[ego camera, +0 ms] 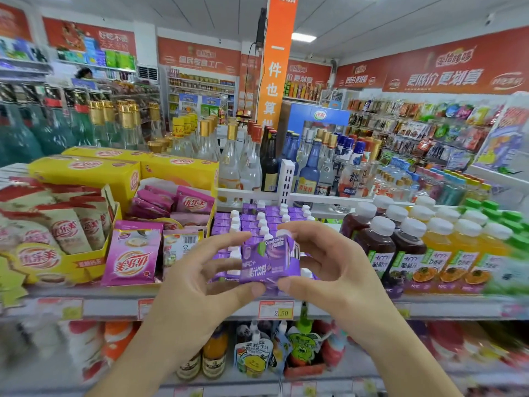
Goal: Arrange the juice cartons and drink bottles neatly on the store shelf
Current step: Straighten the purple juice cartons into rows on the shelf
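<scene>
A purple juice carton (267, 260) with a white cap is held in front of the shelf, tilted, between both hands. My left hand (197, 285) pinches its left side with thumb under and fingers above. My right hand (329, 270) grips its right side the same way. Behind it, rows of the same purple cartons (257, 222) stand on the shelf (200, 306). To their right stand dark grape juice bottles (380, 242) and orange juice bottles (455, 253), all white-capped, with green-capped bottles (512, 222) at the far right.
Pink drink-powder sachets (134, 253) and yellow display boxes (86, 173) fill the shelf's left part. Glass liquor bottles (252, 159) stand behind a white divider (286, 179). A price tag (276, 310) sits on the shelf edge. Juice pouches and bottles (257, 353) fill the lower shelf.
</scene>
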A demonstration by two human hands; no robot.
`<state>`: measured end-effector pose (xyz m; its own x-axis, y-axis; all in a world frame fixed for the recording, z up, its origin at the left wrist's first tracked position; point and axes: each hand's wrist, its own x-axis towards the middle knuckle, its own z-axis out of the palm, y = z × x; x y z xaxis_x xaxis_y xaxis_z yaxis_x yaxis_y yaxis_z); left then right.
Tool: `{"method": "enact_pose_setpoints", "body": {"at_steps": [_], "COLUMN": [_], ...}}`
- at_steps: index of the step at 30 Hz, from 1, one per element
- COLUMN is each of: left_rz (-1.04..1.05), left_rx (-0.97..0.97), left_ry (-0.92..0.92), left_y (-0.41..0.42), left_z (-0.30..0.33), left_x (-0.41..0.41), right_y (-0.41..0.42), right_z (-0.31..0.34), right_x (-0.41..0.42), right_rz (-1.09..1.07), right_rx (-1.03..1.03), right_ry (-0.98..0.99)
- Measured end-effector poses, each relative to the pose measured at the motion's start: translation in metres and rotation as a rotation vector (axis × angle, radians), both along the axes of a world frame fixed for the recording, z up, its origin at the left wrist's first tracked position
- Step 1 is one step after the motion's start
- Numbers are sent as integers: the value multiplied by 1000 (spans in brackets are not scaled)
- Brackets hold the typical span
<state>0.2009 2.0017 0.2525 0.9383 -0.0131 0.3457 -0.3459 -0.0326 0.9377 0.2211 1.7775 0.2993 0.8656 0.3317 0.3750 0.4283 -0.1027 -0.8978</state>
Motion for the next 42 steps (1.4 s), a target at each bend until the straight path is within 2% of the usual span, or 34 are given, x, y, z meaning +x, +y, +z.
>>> {"method": "enact_pose_setpoints", "body": {"at_steps": [3,9,18,25,30,35,38,42], "left_rz": [-19,-68,-169,-215,-2,113,49,5], "left_rx": [71,-1,-131,-36,134,122,29,7], "left_ry": [-11,25,112,117,8,-34,-70,-127], "left_y": [-4,-10,-15,-9,-4,-1,0,-3], "left_z": [4,4,-6,-4,2,2,3,5], "left_x": [-4,-7,2,7,10,14,16,17], "right_y": [7,17,14,7,-2,-6,-6,-5], "right_z": [1,0,-6,-9,-14,-20,-26,-36], "right_x": [-5,-11,-5,0,13,24,29,33], "right_rz": [-77,-85,-87,-43,-32,-25,-19,-3], "right_rx": [-71,-192,-248,-246,-208,-112,-46,40], "right_ry": [-74,-247,-303,-275,-161,-48,-17,20]}}
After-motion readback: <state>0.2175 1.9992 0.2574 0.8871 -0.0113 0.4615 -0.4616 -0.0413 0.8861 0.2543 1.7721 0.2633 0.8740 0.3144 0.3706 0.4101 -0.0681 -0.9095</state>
